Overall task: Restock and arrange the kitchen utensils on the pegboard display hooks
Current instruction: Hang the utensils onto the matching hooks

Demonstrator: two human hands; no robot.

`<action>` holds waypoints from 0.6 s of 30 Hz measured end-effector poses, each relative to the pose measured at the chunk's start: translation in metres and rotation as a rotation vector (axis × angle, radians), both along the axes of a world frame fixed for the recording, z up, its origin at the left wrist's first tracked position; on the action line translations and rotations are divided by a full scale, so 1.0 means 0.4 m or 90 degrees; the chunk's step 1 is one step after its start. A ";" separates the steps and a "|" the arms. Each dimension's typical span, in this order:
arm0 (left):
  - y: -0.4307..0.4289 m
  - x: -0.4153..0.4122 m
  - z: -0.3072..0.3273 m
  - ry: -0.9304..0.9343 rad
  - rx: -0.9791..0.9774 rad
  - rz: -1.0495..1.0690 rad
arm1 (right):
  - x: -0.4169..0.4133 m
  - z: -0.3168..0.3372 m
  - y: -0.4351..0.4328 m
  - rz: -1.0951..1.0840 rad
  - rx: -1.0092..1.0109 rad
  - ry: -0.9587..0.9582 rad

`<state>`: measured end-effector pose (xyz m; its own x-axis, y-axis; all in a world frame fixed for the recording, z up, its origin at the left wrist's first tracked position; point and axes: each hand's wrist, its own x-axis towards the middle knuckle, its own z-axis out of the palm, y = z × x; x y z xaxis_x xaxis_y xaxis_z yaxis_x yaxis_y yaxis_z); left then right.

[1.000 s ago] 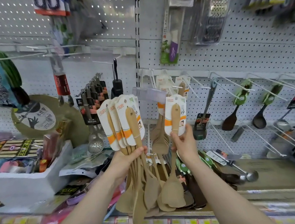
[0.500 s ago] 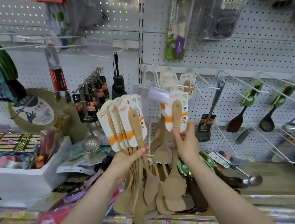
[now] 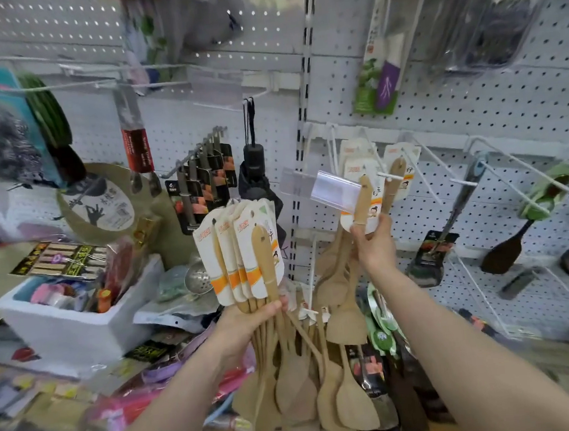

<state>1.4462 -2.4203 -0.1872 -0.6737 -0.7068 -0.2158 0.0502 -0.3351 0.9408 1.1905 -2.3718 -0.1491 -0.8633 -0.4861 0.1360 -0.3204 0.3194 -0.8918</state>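
My left hand point(image 3: 251, 321) grips a bunch of several wooden spatulas point(image 3: 264, 275) by their handles, their white and orange cards fanned upward. My right hand point(image 3: 375, 241) pinches the card of a single wooden spatula point(image 3: 361, 205) and holds it up at the tip of a white pegboard hook point(image 3: 389, 176), just behind a clear price tag holder point(image 3: 334, 190). More carded wooden spatulas point(image 3: 399, 171) hang further back on that hook, their blades dangling below point(image 3: 337, 279).
Dark ladles and spatulas point(image 3: 506, 254) hang on hooks to the right. Carded metal utensils point(image 3: 205, 188) and a black umbrella point(image 3: 255, 169) hang at the left. A white foam box point(image 3: 72, 319) of goods sits on the cluttered shelf below.
My right hand has lifted the single spatula up and right to the hook's tip. The left hand's bunch has stayed about level. The view has shifted left and closer.
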 end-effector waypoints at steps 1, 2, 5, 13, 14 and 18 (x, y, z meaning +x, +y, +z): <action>-0.004 0.002 -0.002 -0.007 -0.001 0.002 | -0.012 0.002 -0.012 -0.001 0.002 -0.008; -0.012 0.005 -0.006 -0.018 -0.003 0.004 | -0.024 0.003 -0.028 0.004 -0.005 -0.018; -0.023 0.010 -0.011 -0.055 -0.029 -0.014 | -0.062 0.000 -0.070 0.012 -0.030 -0.058; -0.004 -0.017 -0.012 -0.038 0.017 -0.022 | 0.024 -0.003 -0.056 -0.004 0.027 -0.090; -0.001 -0.019 -0.017 -0.029 0.023 -0.018 | 0.057 -0.004 -0.041 0.019 0.034 -0.107; 0.027 -0.024 -0.023 0.000 0.027 -0.027 | 0.187 0.000 0.021 0.156 -0.003 -0.093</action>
<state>1.4365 -2.4095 -0.1962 -0.7025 -0.6680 -0.2452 0.0351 -0.3768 0.9256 1.2655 -2.3636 -0.1491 -0.7309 -0.6821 0.0216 -0.2552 0.2439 -0.9356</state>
